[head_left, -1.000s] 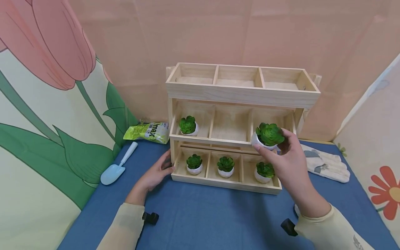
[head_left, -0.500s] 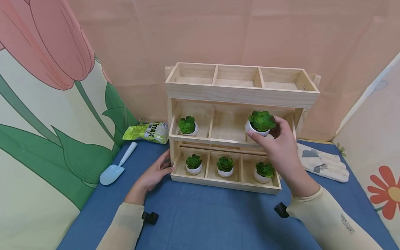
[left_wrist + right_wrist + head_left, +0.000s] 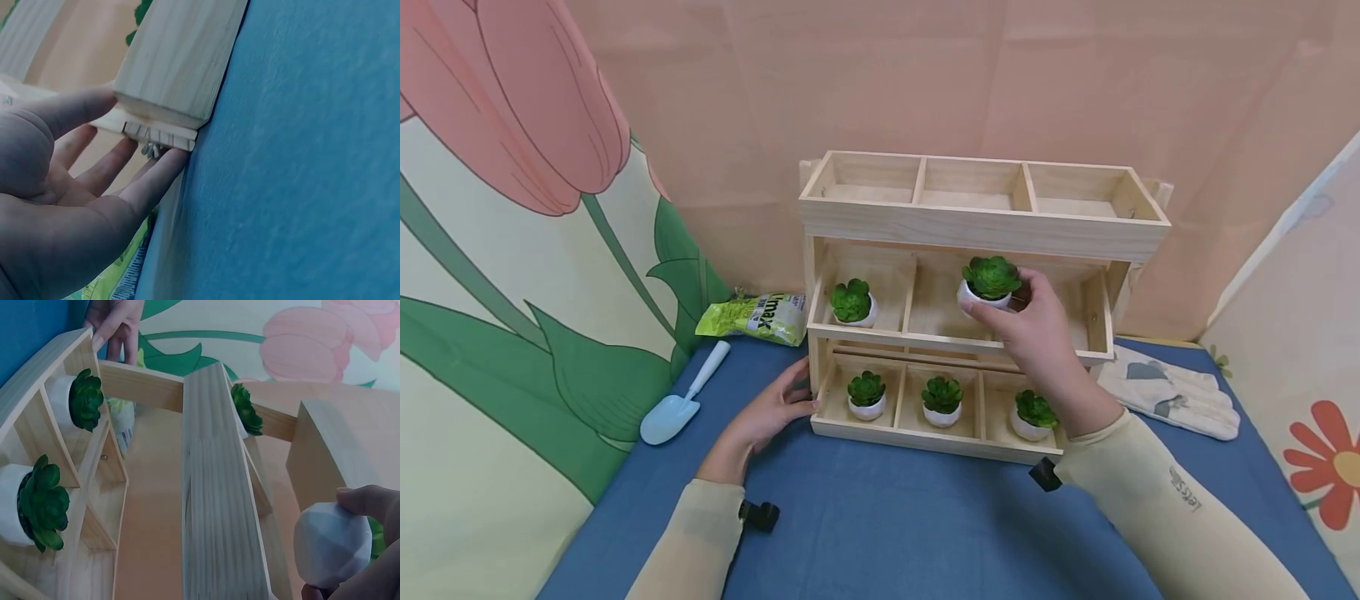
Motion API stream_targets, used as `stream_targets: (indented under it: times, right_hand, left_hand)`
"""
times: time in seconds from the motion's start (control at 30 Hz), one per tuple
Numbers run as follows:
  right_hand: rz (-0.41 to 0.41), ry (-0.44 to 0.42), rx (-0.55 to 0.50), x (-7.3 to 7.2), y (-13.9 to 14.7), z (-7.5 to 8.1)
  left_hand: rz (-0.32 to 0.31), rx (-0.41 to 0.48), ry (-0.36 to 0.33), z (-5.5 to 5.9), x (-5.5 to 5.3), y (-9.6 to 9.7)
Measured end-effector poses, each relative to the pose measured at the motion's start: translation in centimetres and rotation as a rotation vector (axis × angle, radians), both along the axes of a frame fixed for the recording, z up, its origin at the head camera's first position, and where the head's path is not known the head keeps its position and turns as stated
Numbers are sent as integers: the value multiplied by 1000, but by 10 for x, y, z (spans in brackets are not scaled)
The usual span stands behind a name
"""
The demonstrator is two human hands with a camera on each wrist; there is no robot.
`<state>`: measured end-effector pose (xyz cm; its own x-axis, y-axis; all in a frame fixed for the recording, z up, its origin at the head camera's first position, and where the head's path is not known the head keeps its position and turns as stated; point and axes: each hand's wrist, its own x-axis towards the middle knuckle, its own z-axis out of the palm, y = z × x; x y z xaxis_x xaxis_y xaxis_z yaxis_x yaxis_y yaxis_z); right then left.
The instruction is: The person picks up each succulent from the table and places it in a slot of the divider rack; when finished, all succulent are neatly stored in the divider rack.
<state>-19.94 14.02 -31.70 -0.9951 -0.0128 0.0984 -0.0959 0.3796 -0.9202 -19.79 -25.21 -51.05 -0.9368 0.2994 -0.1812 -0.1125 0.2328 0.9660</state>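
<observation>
In the head view a three-tier wooden planter rack (image 3: pixel 985 229) stands on the blue cloth. My right hand (image 3: pixel 1041 329) holds a small artificial succulent (image 3: pixel 990 279) in a white faceted pot, raised over the middle compartment of the second tier. Seen from the right wrist, thumb and fingers pinch the white pot (image 3: pixel 332 545). My left hand (image 3: pixel 775 408) touches the rack's lower left end; in the left wrist view its fingers (image 3: pixel 153 181) lie fairly straight against the wood near a wing nut. One potted succulent (image 3: pixel 852 302) sits in the second tier's left compartment.
Three potted succulents, such as the middle one (image 3: pixel 942 400), fill the bottom tier's compartments. A light blue trowel (image 3: pixel 673 414) and a green-and-white bag (image 3: pixel 756 318) lie left of the rack. White-and-grey gloves (image 3: pixel 1172 392) lie to its right. A fabric backdrop (image 3: pixel 925 75) hangs behind.
My right hand has carried the succulent left and upward, from in front of the second tier's right compartment to over the middle one. My left hand has stayed at the rack's end.
</observation>
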Motion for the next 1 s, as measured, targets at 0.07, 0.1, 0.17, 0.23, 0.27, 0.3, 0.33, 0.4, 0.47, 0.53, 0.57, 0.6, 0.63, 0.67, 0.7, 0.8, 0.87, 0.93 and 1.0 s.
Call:
stream_targets:
  times: [0.07,0.1,0.17,0.23,0.27,0.3,0.33,0.4,0.47,0.53,0.57,0.6,0.63,0.67,0.7,0.8,0.87,0.93,1.0]
  right_hand:
    - [8,3,-2,-3,-4,-1]
    - [13,6,-2,-5,-6,-1]
    - [22,14,4,-9,-9,-2]
    - [33,19,11,-13,-13,-3]
    - [39,20,10,-14,-14,-3]
    - [46,19,10,-16,-15,-3]
    - [52,16,11,-18,-16,-4]
    - [63,10,16,-21,-17,-5]
    - [76,3,14,-23,-19,-6]
    - [87,1,10,-25,-20,-6]
    - [93,3,8,-26,-20,-7]
    - [99,3,2,-27,-21,-7]
    - [107,4,-2,-27,-22,-7]
    - [112,9,-4,-29,-23,-8]
    - [118,16,-4,-29,-24,-8]
    - [130,35,5,-33,-28,-10]
    - [134,50,27,-36,-32,-12]
    - [138,63,54,-39,-36,-15]
    - [142,73,93,-42,-40,-16]
  left_hand:
    - [-9,-11,5,0,-1,-2]
    - [-11,-14,2,1,-1,-3]
    - [-14,-11,-5,2,-2,-4]
    - [-22,-11,-4,2,-2,-5]
    - [-20,-5,-12,3,-2,-6]
    - [-24,-4,-13,3,-2,-6]
    - [-26,0,-16,3,-3,-7]
    - [-28,0,-24,3,-4,-7]
    - [-28,6,-34,3,-4,-8]
    - [-30,9,-41,2,-4,-8]
    - [-31,11,-45,2,-4,-9]
    - [-33,13,-47,1,-4,-9]
    - [-35,15,-49,1,-4,-9]
    - [-36,15,-49,1,-3,-9]
    - [-38,13,-47,1,-3,-9]
    - [-40,14,-44,2,-3,-8]
    - [-41,12,-40,1,-4,-8]
    - [-42,15,-41,1,-3,-9]
    - [-42,18,-42,0,-3,-9]
